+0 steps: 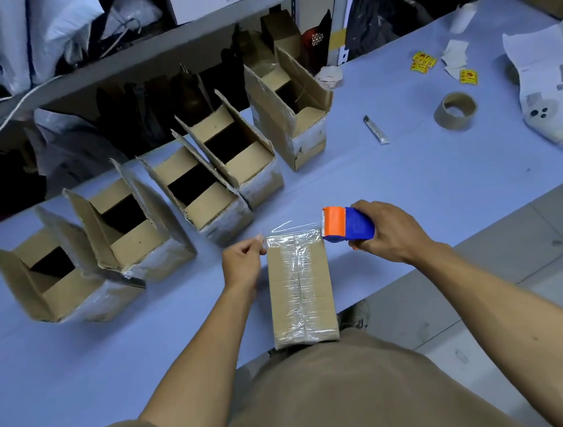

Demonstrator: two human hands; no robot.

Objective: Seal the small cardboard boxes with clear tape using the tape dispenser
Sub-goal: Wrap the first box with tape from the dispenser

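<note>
**One box almost taped, five more to go**

A closed cardboard box [301,290] lies on the blue table [407,173], right in front of the person. Shiny clear tape already runs down the long middle line of its top. A new strip of tape [292,238] now goes across the far end of the box.

The left hand [242,265] pinches the left end of that strip at the far left corner of the box. The right hand [390,233] has its fingers wrapped around the blue and orange tape dispenser [346,224], which sits at the far right corner of the box.

I think this box is nearly done. The strip looks like it has yet to be cut and pressed down.

Farther back, five open boxes [202,193] stand in a row with their flaps up. They still need closing and taping, so most of the job is left.
</note>
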